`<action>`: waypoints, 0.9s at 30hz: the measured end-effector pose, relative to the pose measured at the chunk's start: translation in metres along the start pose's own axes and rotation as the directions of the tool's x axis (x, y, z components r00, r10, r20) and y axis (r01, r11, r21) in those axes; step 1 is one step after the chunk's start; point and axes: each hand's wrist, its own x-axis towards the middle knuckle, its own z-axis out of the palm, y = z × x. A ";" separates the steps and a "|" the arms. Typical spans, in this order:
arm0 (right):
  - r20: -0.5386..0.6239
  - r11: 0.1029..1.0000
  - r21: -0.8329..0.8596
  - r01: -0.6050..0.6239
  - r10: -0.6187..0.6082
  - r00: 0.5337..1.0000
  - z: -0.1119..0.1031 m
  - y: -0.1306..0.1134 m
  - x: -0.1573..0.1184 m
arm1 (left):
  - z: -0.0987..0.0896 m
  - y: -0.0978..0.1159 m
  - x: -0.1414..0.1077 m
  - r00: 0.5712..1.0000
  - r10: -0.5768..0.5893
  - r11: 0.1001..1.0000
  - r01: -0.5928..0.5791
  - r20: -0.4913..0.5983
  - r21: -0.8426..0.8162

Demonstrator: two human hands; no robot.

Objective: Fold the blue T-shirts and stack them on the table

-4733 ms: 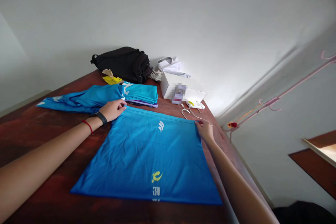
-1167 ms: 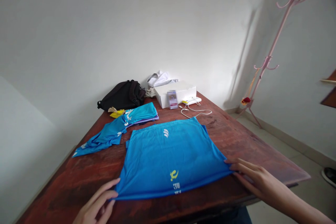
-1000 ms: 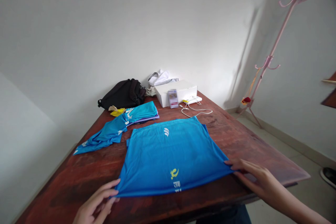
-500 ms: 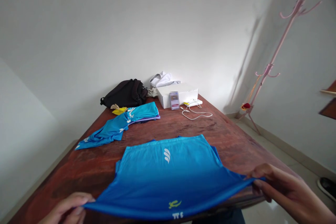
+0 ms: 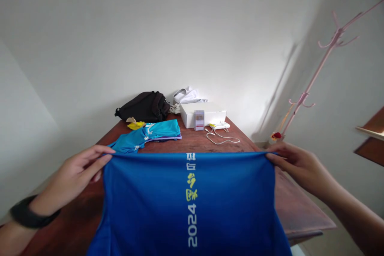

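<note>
A blue shirt is stretched between my two hands, its upper edge level and taut. White and yellow lettering with "2024" runs down its middle. My left hand pinches the upper left corner, and a dark band circles that wrist. At the opposite corner my right hand pinches the cloth between thumb and fingers. The shirt's lower part runs out of the bottom of the view and hides much of the table. Beyond its edge lie folded light-blue clothes, with a purple layer underneath.
On the reddish wooden table stand a black bag, a white box and a small pixelated packet. A white cable lies near the box. A pink coat rack rises at the right by the wall.
Both hands have lifted the shirt's near edge up and away from me, from low over the table's front. The part with "2024" now faces me, and the wing-like logo is out of sight.
</note>
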 end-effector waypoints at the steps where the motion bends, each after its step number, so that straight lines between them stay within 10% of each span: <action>1: 0.046 1.000 0.001 0.005 -0.006 0.999 0.011 0.009 0.018 | 0.011 -0.004 0.017 0.996 -0.016 0.999 0.020 0.084 -0.047; 8: 0.233 0.995 0.037 -0.093 0.081 0.969 0.105 0.118 0.102 | 0.103 -0.075 0.094 0.949 -0.102 0.985 0.138 0.300 -0.102; 12: 0.112 0.982 -0.160 -0.099 0.117 0.987 0.138 0.155 0.121 | 0.137 -0.103 0.108 0.966 -0.083 0.996 0.084 0.245 0.009; 21: 0.013 0.956 -0.267 -0.123 0.131 0.991 0.155 0.193 0.144 | 0.153 -0.124 0.112 0.995 -0.046 0.995 0.037 0.092 0.091; 27: -0.005 0.991 -0.040 -0.124 0.124 0.992 0.154 0.201 0.127 | 0.140 -0.118 0.102 0.989 -0.086 0.996 0.082 0.118 0.041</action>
